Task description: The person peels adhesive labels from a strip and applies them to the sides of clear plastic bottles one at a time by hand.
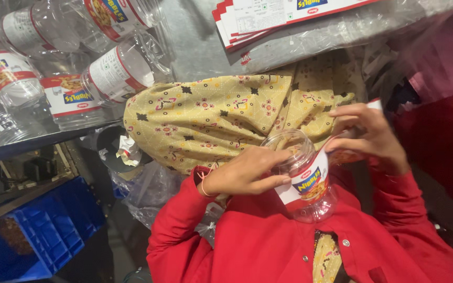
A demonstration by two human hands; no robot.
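Observation:
My left hand [245, 174] grips a clear plastic jar [295, 157] by its side, holding it tilted with its open mouth pointing away from me. A red, white and blue label [305, 186] is partly wrapped around the jar. My right hand [369, 135] pinches the label's loose end just to the right of the jar. Both arms are in red sleeves. The jar is over my lap, which is covered by a yellow patterned cloth [211, 115].
Several clear jars with the same kind of label [114, 73] lie on a metal surface at the upper left. A stack of flat label sheets [268, 18] sits at the top. A blue crate [48, 230] stands lower left, and crumpled plastic bags [150, 191] are beside my left arm.

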